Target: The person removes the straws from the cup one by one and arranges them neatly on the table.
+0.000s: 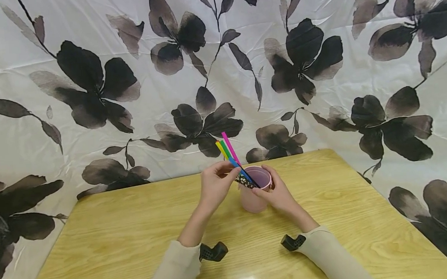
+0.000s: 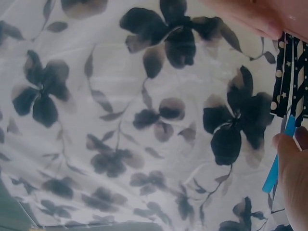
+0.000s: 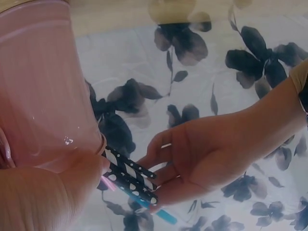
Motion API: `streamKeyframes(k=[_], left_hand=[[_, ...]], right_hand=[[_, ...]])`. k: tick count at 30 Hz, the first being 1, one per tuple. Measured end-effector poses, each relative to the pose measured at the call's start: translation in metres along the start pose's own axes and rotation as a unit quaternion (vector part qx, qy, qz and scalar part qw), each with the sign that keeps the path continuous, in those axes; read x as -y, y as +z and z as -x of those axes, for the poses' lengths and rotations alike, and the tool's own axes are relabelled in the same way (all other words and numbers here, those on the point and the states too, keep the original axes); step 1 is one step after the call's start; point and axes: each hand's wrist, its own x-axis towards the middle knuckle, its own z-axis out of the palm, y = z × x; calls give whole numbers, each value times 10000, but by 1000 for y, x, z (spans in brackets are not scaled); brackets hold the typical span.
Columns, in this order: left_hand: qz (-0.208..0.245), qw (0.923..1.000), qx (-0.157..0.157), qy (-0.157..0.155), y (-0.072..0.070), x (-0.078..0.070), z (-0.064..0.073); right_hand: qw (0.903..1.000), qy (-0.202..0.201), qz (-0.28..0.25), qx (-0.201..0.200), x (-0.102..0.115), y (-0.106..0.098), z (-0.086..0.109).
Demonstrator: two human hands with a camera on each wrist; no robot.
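Note:
A pink bucket-shaped cup [image 1: 253, 203] stands upright on the table, its rim gripped on the right by my right hand [image 1: 279, 191]. From its left side lean several thin black-and-white patterned sticks [image 3: 131, 185] with dots, stars and stripes. Just beside the rim, my left hand [image 1: 215, 183] pinches a slim blue stick [image 2: 273, 175] between thumb and fingers, close to the patterned ends. Yellow [image 1: 220, 148], green [image 1: 225, 149] and magenta [image 1: 229, 145] sticks rise behind the left fingers. Their lower ends are hidden; whether they are pens or straws is unclear.
A light wooden table [image 1: 136, 232] carries the cup near its far edge. Behind it hangs a white cloth [image 1: 243, 90] with dark flowers. A black device [image 1: 213, 252] is worn at the left wrist and another black device [image 1: 293, 242] at the right.

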Motion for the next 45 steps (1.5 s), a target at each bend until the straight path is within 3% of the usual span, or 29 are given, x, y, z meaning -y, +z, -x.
streamKeyframes(k=[11,17,22,27,31,39,42,45], left_hand=[[476,9984,-247,191,-10,-26,-4],[726,9938,-517,668,-23,-37,-9],[1033,9831,-1002,1130,-37,-50,-15],[1492,9655,-1625,1384,-57,-60,-25],[1571,9552,-2026,1481,-76,-58,-33],[1567,9444,-2579,1305,-103,-46,-44],[1560,9438,-2614,1286,-108,-43,-46],[1519,9491,-2547,1064,-110,-36,-46]], right_hand=[[10000,-54,32,11,-1,0,1],[9999,-74,144,-24,-4,0,1],[9998,-24,211,-52,-6,-2,0],[9999,-49,149,-63,-5,-2,-2],[9999,-49,131,-56,-5,-2,-2],[9999,-75,126,-76,-4,-2,-1],[9998,-94,146,-44,-3,-2,-1],[9999,-89,145,-32,-2,-2,-1]])
